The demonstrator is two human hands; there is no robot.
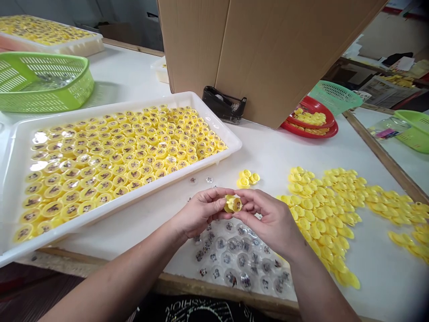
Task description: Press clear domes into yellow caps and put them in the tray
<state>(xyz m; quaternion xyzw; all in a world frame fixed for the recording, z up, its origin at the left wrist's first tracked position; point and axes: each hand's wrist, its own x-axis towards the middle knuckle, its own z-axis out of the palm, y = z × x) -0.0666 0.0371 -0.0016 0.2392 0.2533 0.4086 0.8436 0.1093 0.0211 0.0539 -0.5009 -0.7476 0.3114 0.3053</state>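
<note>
Between my two hands is a small yellow plastic cap point(233, 204) with a printed picture on its round face. My left hand point(201, 210) pinches it from the left with thumb and fingers. From the other side, the fingertips of my right hand point(263, 214) close on its rim. Below my hands lie many clear round discs point(243, 259) printed with small dark figures. Just beyond my fingers sits a small cluster of yellow pieces point(247, 178). To the right, loose yellow round pieces point(318, 219) are spread over the white table point(268, 147).
A white tray point(234, 142) full of yellow printed caps stands at left. Behind it are a green basket point(72, 96) and another filled tray point(97, 44). A black tape dispenser point(224, 105) stands by a tall cardboard box point(261, 53). Red plates point(330, 127) hold yellow pieces.
</note>
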